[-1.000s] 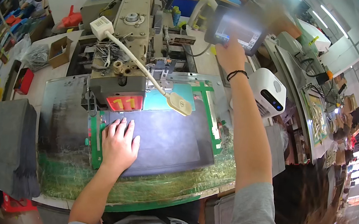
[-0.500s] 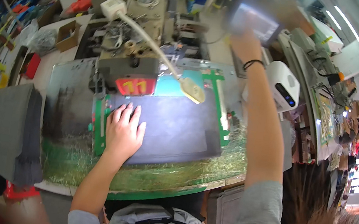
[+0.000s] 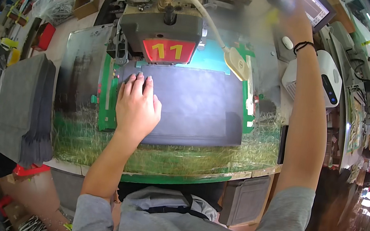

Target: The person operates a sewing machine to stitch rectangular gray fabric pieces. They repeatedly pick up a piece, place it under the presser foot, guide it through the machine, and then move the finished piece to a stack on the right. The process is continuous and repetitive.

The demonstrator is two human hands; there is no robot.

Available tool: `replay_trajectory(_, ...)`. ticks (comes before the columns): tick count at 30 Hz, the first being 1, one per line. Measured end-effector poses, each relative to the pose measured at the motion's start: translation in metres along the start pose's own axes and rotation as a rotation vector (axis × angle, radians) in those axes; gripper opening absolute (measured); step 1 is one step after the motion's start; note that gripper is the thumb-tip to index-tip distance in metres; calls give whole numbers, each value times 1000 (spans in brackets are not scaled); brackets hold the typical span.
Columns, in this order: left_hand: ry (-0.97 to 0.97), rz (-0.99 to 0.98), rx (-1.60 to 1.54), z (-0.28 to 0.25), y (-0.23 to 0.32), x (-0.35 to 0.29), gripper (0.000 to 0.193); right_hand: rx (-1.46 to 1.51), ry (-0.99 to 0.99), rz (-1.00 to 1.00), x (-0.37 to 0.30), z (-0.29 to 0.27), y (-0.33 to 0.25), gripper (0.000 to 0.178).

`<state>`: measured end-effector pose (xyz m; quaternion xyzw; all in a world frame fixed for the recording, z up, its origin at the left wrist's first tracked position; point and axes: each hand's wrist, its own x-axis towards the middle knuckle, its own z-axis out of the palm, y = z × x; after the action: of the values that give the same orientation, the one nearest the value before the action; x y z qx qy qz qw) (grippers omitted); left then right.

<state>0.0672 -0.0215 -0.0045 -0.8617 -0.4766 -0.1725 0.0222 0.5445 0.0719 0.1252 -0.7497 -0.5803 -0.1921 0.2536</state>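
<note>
My left hand (image 3: 137, 107) lies flat with fingers stretched on the left part of a dark grey panel (image 3: 195, 105), fabric or leather-like. The panel rests on the worktable between strips of green tape (image 3: 109, 91). Just beyond my fingertips stands a machine head (image 3: 158, 37) with a red number plate. My right arm reaches far forward to the upper right, where my right hand (image 3: 299, 25) is at a tilted screen (image 3: 317, 14). Its fingers are smeared by motion and partly out of clear sight, so whether they touch the screen cannot be told.
A yellowish lamp head (image 3: 236, 64) on a bent arm hangs over the panel's far right. A white device (image 3: 318, 79) stands beside my right forearm, near a white mouse (image 3: 287, 43). Stacked grey panels (image 3: 22, 108) are at the left, with a cardboard box (image 3: 87, 2) beyond.
The view has shifted, with the machine and panel now higher in the picture. My right hand remains up by the screen, which shows more sharply. My left hand stays on the panel.
</note>
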Motion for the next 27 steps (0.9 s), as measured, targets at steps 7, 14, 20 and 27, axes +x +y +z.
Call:
replay_trajectory(7, 30, -62, 126, 6, -6, -3, 43, 93, -103, 176, -12, -31, -48, 91)
replay_trajectory(14, 53, -28, 8, -3, -2, 4, 37, 75, -68, 142, -12, -28, -39, 92)
replay_trajectory(20, 74, 29, -88, 0, -3, 3, 35, 101, -76, 166, -11, -27, -42, 93)
replay_trajectory(27, 51, 42, -156, -2, 0, 4, 39, 144, -135, 227, -10, -35, -53, 94)
